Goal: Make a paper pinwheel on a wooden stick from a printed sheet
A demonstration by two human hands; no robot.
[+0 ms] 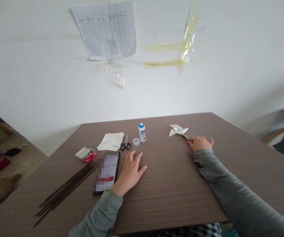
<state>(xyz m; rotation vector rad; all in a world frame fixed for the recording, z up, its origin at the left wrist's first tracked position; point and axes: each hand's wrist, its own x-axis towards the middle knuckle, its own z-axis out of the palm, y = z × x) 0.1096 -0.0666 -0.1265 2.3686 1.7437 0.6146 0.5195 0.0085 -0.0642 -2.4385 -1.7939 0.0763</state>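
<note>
Head view: right hand (200, 143) pinches the white folded-paper pinwheel's (178, 130) thin stick against the brown wood-grain bench (171, 184); left hand (130, 172) lies open, empty; advise a light, steady pinch.

The left hand (131, 171) lies flat on the brown surface (171, 184), just beside a phone (106, 172). The right hand (200, 143) pinches the thin stick of a white paper pinwheel (178, 130). Scissors (125, 144) and a glue bottle (142, 132) stand between them.

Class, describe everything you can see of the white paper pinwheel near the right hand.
The paper pinwheel is white, with folded vanes that look like thin paper. It lies flat on the brown wood-grain table, towards the far edge. A thin stick runs from it to the right hand, whose fingers pinch it.
</note>
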